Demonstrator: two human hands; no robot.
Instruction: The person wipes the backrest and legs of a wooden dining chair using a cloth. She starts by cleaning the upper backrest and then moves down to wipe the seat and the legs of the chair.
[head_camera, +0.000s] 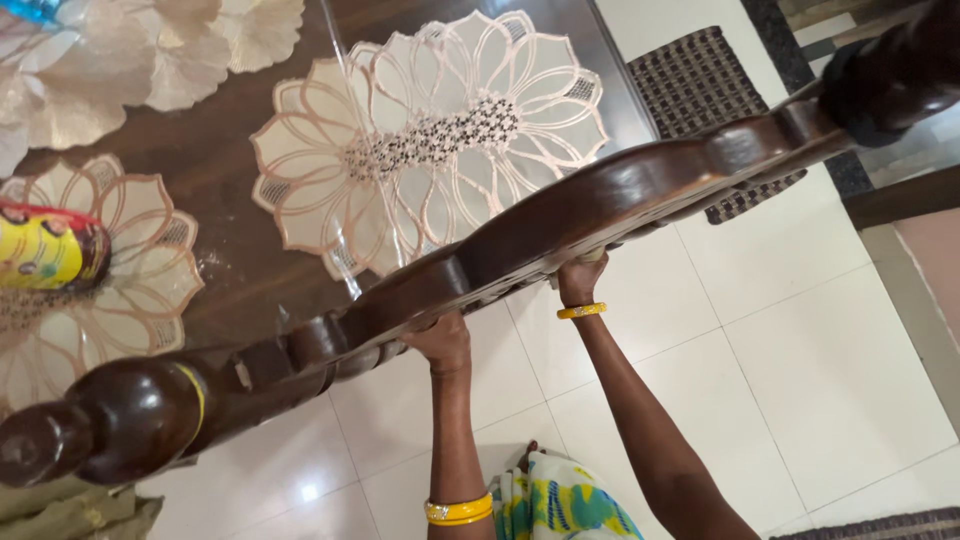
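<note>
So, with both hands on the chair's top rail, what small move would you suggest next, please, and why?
Probably ease the dark wooden chair slightly back from the glass-topped table. The left hand and right hand both grip under its carved top rail, which overlaps the table edge and the flower-shaped placemat.

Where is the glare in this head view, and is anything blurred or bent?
Head view: bright glare spots on the glossy floor tiles and a sheen along the dark wooden chair back that the left hand and right hand grip; the chair's near knob looks swollen by the wide lens; the yellow can at the edge is slightly soft.
</note>
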